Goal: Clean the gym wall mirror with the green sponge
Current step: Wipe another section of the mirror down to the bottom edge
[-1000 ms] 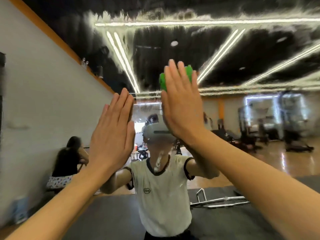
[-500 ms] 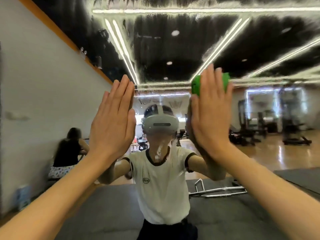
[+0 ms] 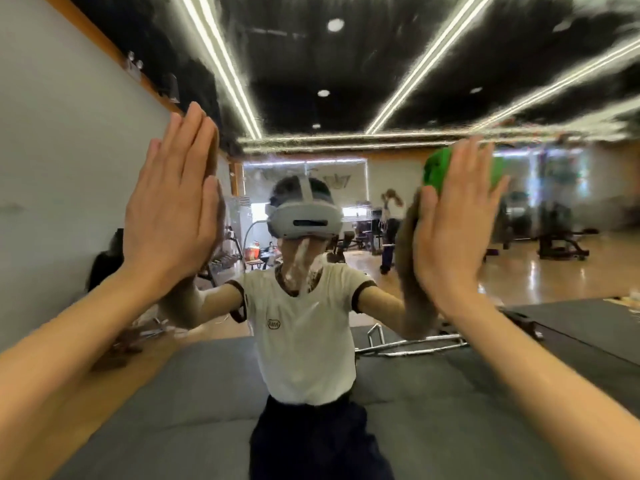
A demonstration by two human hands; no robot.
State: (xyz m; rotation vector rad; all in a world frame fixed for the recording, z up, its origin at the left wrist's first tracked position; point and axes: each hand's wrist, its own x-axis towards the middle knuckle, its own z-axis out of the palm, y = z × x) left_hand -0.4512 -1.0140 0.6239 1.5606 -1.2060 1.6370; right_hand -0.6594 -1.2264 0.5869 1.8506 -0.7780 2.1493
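The gym wall mirror [image 3: 346,81] fills the view, streaked with white foam across its upper part. My right hand [image 3: 453,220] presses the green sponge [image 3: 438,171] flat against the glass at the right, fingers straight; only the sponge's top and left edge show past my fingers. My left hand [image 3: 173,202] rests flat on the mirror at the left, fingers straight and together, holding nothing. My reflection stands between the two hands.
The mirror reflects a grey floor mat [image 3: 207,403], a metal frame lying on it [image 3: 408,344], gym machines [image 3: 561,237] at the right, and a person [image 3: 391,223] standing far back. A pale wall [image 3: 62,150] runs along the left.
My right hand has slid the sponge rightward and lower across the glass. My left hand has stayed flat on the mirror. The view has tilted down a little.
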